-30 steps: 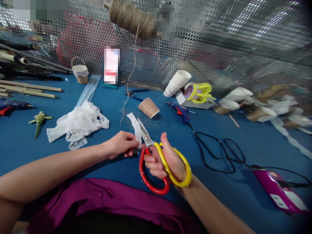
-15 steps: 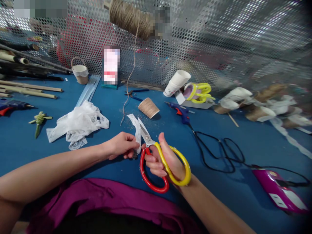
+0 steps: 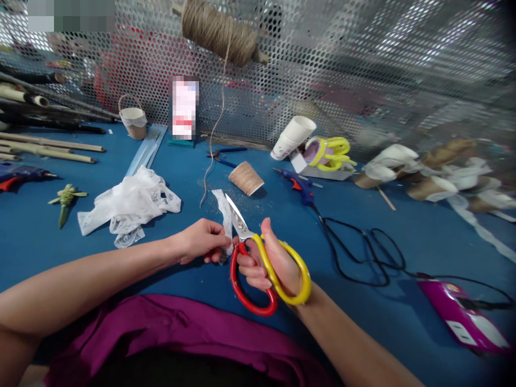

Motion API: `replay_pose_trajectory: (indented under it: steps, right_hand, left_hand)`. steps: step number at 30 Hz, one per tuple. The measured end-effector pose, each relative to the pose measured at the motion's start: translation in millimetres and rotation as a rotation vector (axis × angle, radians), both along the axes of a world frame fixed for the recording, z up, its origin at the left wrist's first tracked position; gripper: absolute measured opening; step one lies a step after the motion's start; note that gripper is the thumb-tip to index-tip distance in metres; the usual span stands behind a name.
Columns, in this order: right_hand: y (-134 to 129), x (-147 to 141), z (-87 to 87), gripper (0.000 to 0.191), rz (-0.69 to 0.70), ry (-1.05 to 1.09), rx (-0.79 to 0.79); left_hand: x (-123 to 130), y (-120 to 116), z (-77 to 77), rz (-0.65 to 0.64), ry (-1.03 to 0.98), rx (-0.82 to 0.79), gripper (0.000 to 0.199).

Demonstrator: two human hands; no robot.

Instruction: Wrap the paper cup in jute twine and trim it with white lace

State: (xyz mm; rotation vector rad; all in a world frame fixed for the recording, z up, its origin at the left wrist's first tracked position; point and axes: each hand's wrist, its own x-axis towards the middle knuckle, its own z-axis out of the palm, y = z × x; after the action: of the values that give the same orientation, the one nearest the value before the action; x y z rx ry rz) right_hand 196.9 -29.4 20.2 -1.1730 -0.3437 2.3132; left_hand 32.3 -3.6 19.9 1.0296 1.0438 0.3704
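My left hand (image 3: 207,240) pinches the near end of a short white lace strip (image 3: 224,211), which stretches away from me over the blue table. My right hand (image 3: 268,260) is wrapped round the handles of a pair of scissors (image 3: 241,226), one handle red and the other yellow. The scissor blades point away from me, right beside the strip; I cannot tell whether they touch it. Beyond the blades a cup wrapped in brown twine (image 3: 246,178) lies on its side. A heap of white lace (image 3: 135,201) is left of my left hand.
A blue glue gun (image 3: 297,185) lies to the right, its black cord running toward a magenta power strip (image 3: 461,314). Stacked paper cups (image 3: 293,137), a phone (image 3: 184,107) and a small handled basket (image 3: 133,122) stand along the mesh. A twine spool (image 3: 217,32) hangs above.
The scissors and my right hand have shifted slightly left, toward the lace strip. My left hand keeps its pinch in nearly the same place.
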Motion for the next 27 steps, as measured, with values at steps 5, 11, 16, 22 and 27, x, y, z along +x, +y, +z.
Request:
replay_pose_trajectory:
  steps: [5, 11, 16, 22, 27]
  right_hand:
    - [0.1, 0.9, -0.9, 0.074, 0.019, 0.023, 0.000]
    - [-2.1, 2.2, -0.9, 0.071, 0.007, 0.002, 0.011]
    - [-2.1, 1.8, -1.8, 0.073, 0.026, 0.017, 0.023]
    - [-2.0, 1.4, -1.1, 0.072, 0.008, 0.013, 0.015]
    - [-2.0, 1.6, -0.5, 0.070, 0.000, 0.012, 0.004]
  left_hand:
    - [-0.9, 1.6, -1.2, -0.029, 0.021, 0.014, 0.022]
    - [-14.3, 12.8, 8.1, -0.287, 0.115, 0.080, 0.019]
    - [-36.1, 27.3, 37.0, -0.526, 0.254, 0.251, 0.017]
    - [-24.9, 72.3, 28.5, -0.174, 0.746, 0.889, 0.009]
    - [-8.8, 104.0, -3.2, -0.101, 0.807, 0.946, 0.011]
